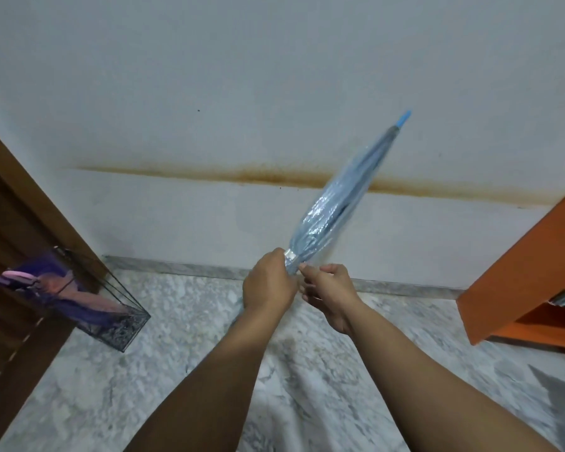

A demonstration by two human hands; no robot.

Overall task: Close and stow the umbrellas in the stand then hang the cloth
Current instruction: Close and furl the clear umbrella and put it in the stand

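A closed clear-blue umbrella (336, 200) slants up and to the right in front of the white wall, its blue tip at the top. My left hand (268, 285) grips it at the lower end of the folded canopy, beside a white strap. My right hand (327, 291) pinches the canopy's edge just right of that strap. The handle is hidden behind my hands. At the left stands a dark wire umbrella stand (124, 318) with a purple umbrella (62, 288) in it, pink handle sticking out. I see no cloth.
A brown wooden door (13, 256) fills the left edge behind the stand. An orange shelf unit (529, 262) juts in from the right. The floor (177, 370) is grey marble, and a rusty stain runs across the wall.
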